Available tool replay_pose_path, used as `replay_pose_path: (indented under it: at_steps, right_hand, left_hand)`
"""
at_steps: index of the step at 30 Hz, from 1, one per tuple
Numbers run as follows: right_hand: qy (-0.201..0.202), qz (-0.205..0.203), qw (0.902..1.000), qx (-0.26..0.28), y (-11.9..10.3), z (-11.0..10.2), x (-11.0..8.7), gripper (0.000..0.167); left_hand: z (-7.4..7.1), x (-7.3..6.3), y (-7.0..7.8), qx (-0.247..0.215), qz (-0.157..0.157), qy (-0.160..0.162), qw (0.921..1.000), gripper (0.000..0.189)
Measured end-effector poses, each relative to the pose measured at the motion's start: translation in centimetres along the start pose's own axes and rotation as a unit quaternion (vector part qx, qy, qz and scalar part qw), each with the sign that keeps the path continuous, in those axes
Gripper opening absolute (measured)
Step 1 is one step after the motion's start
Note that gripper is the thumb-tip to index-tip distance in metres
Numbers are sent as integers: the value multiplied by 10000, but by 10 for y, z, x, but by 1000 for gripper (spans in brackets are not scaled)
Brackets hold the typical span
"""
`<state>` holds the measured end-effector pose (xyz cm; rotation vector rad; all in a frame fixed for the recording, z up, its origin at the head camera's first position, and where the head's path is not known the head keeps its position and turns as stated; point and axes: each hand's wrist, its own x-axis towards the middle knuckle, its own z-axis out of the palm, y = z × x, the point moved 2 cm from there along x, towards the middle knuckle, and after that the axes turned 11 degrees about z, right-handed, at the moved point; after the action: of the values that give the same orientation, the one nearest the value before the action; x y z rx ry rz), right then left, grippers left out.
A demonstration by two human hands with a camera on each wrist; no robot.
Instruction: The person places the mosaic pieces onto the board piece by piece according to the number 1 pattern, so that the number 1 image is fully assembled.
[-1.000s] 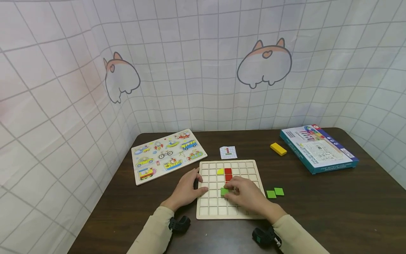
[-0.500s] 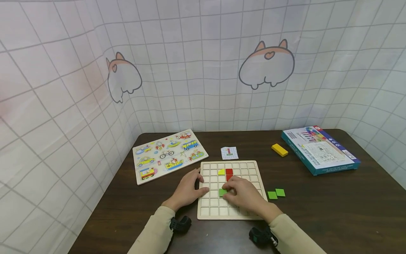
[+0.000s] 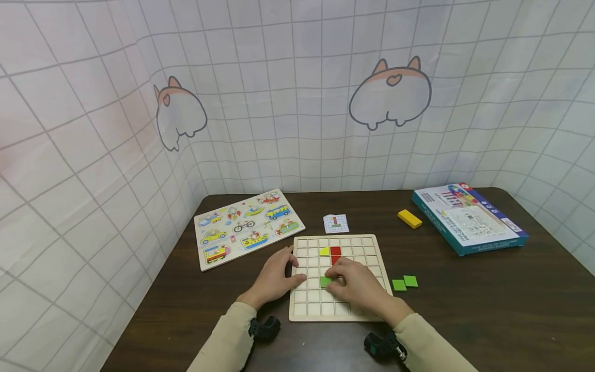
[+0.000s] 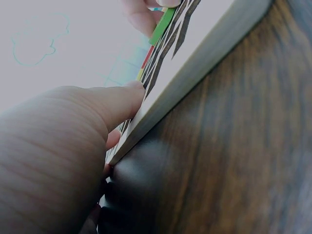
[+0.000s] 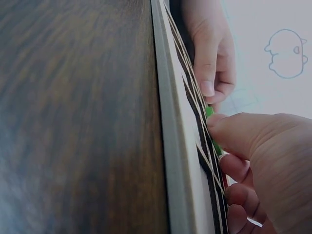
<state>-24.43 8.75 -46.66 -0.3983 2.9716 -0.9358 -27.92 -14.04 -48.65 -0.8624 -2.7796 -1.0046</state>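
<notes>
Green tile [image 3: 325,282]: pinched at grid board [image 3: 313,296], lower centre of frame.
Right hand [image 3: 357,285]: thumb and fingertips nipping green tile.
Left hand [image 3: 273,278]: spread, touching grid board's left edge.
Loose green tiles [image 3: 399,285]: two, lower right of frame.

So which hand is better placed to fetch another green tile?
Likely the right hand: it's nearer the loose green tiles, though pinching another tile; the left hand touches the board's left edge.

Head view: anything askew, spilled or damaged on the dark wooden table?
No spill or damage visible. The white rectangular picture board lies skewed to the square pale wooden grid board; the teal-edged flat box is also angled. Neither looks like a fault.
</notes>
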Motion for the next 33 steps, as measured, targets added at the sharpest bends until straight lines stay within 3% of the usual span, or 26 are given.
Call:
replay_pose_path:
  at_steps: [10,19,33]
  right_hand:
    - [-11,-67,9999,137,1,-3,-2,19]
    - [343,-196,9991,149,6,-11,-10,13]
    - [803,-222,9960,318,36,-35,-23,12]
  left_hand:
    - [1,0,0,-12,-15,4,10000,28]
    - [0,0,1,3,37,15,10000,28]
    - [0,0,0,2,92,-53,9999,29]
